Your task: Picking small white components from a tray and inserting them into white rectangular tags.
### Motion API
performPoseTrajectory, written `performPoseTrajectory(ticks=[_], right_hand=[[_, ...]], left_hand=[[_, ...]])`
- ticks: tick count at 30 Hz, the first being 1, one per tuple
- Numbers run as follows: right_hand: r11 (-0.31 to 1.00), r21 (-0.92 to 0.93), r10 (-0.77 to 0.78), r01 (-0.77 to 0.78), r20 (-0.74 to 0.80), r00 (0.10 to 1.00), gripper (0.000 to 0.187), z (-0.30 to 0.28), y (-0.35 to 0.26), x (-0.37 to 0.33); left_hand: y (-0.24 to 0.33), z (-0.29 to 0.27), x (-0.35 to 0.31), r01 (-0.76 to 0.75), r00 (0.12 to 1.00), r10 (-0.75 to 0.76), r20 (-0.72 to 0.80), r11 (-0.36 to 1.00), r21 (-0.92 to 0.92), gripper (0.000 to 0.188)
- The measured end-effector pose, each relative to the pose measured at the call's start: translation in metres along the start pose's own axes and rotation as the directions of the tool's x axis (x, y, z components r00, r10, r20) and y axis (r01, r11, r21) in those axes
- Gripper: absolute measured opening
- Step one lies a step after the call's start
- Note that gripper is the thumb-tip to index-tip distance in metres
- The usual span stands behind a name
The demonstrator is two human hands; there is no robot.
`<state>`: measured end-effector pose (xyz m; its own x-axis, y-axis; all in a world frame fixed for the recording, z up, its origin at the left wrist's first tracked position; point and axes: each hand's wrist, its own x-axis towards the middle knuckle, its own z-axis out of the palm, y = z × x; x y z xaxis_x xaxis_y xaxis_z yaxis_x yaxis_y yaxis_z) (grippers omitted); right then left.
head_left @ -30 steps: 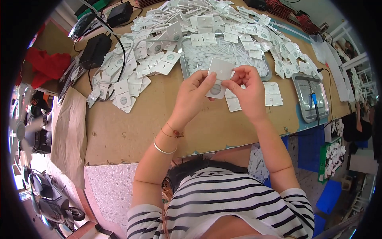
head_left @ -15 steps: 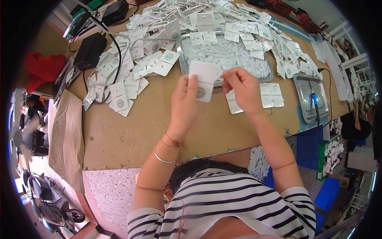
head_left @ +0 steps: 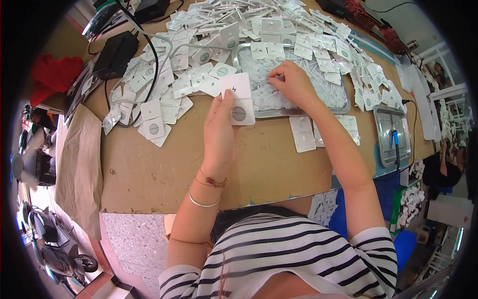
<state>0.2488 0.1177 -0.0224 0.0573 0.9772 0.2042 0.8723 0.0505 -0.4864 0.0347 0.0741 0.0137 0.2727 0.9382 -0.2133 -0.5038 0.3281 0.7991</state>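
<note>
White plastic in the head view: a two-part panel (head_left: 241,95), gripped in the left hand (head_left: 218,124), thumb across the front and fingers behind. On its face, a dark bolt mark above and a grey disc below. Held over the brown tabletop (head_left: 249,169), in front of the near left corner of a metal tray (head_left: 271,114).

Over the tray, the right hand (head_left: 295,83), thumb and fingers drawn narrowly together, tips among or just above small white parts (head_left: 321,93); impossible to tell about contact, or about anything pinched there.

Beyond the tray, a broad heap of similar panels (head_left: 343,50); to the left, more loose panels (head_left: 151,124) beside a black adapter (head_left: 116,55). In front of the tray, near the right forearm, flat-lying panels (head_left: 302,134). Farther right, a smaller metal tray (head_left: 386,149) with a blue-handled tool (head_left: 396,137).
</note>
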Motion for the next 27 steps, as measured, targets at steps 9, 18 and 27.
performPoseTrajectory(ticks=[9, 18, 27], right_hand=[[0.566, 0.773, 0.219, -0.286, 0.193, 0.956, 0.015, -0.034, -0.027, -0.033], [0.819, 0.574, 0.018, -0.005, -0.018, 1.000, 0.019, -0.043, -0.061, -0.073], [0.750, 0.594, 0.240, -0.292, 0.167, 0.956, 0.019, -0.047, -0.074, -0.077]], left_hand=[[-0.006, -0.002, -0.007, 0.166, 0.967, -0.185, 0.175, 0.979, 0.116, 0.040], [-0.001, 0.009, -0.016, 0.209, 0.904, -0.301, 0.305, 0.931, 0.298, 0.041], [-0.006, 0.002, -0.014, 0.136, 0.913, -0.270, 0.305, 0.907, 0.398, 0.036]])
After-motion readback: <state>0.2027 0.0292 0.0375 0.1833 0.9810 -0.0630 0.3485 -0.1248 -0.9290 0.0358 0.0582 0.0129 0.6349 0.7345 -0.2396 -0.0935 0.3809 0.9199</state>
